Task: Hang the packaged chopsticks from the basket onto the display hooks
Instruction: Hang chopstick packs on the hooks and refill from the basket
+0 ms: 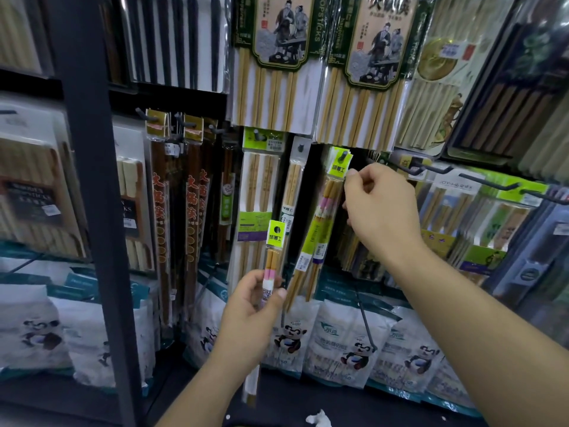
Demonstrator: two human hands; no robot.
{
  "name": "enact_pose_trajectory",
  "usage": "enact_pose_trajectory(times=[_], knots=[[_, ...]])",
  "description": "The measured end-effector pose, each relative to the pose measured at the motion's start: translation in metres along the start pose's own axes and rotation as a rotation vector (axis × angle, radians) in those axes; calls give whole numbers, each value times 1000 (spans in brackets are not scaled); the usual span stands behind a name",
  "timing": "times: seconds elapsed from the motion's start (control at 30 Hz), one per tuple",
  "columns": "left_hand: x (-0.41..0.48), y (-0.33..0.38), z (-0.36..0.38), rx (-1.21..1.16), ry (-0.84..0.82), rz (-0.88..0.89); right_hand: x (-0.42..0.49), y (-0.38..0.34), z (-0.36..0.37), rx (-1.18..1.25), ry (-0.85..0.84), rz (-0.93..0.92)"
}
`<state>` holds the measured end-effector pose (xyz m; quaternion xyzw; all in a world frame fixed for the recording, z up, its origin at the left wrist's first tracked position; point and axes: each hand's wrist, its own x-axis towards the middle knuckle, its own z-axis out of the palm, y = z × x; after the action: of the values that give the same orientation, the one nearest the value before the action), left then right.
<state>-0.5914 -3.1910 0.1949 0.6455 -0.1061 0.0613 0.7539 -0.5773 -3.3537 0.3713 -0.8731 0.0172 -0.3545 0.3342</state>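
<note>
My left hand (pixel 255 298) grips a slim pack of chopsticks (pixel 273 252) with a lime-green header card, held upright low in front of the display. Up to its right, several like packs (pixel 326 217) hang tilted from a display hook (pixel 344 155) through their green headers. My right hand (pixel 377 208) is raised beside those headers, thumb and forefinger pinched together at the right edge of the top card. The basket is out of view.
Larger chopstick packs (pixel 277 66) hang above and to both sides. Bare black hooks (pixel 418 171) stick out at the right. A dark shelf post (pixel 92 186) stands at the left. Panda-printed bags (pixel 354 343) line the shelf below.
</note>
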Motion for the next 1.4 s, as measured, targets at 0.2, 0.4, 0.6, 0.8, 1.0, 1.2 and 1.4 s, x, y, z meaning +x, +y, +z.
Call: enact_pose_trajectory(times=[0.2,0.4,0.6,0.8,1.0,1.2,1.4], knots=[[1,10,8,-8,-23,96,-32,-2,13,189,-298,-77],[-4,35,22,-19,-31,163,-36,7,16,318,-339,-111],[5,63,45,-137,-79,148,-8,1,5,419,-42,-52],[28,80,50,49,-47,212,18,-6,5,336,76,-25],[28,79,48,75,-63,209,20,0,7,242,81,-25],[36,70,43,283,-79,159,5,12,16,232,54,-47],[50,71,34,599,-102,239,-13,46,32,285,-54,-34]])
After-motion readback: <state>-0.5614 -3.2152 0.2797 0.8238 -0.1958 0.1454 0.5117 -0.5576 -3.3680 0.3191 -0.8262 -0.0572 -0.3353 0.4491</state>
